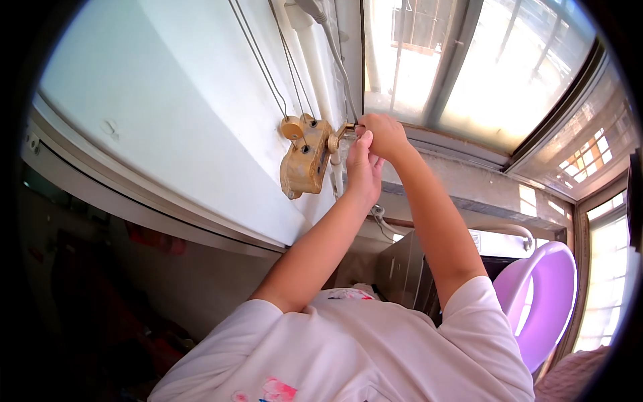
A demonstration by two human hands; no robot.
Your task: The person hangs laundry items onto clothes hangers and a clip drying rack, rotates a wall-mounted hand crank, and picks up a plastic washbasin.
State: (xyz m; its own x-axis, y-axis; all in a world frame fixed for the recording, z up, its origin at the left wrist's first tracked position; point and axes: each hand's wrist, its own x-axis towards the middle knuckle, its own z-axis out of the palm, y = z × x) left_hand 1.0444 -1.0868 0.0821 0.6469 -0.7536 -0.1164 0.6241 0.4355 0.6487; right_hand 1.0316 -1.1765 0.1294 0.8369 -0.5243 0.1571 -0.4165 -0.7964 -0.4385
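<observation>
A tan hand-crank winch box [305, 161] is fixed to the white wall, with thin cables running up from its pulleys. Its short crank arm sticks out to the right, towards my hands. My right hand [383, 136] is closed around the end of the crank handle [346, 128]. Just below and to the left, my left hand [364, 167] is raised against the right one, its thumb up near the handle; its fingers are partly hidden, and what they hold cannot be made out.
Windows [495, 74] with metal frames stand beyond my hands, above a ledge. A grey hose [335, 53] and white pipe run down the wall. At the right are a purple basin [552, 301] and a dark appliance [400, 268]. The lower left is dark.
</observation>
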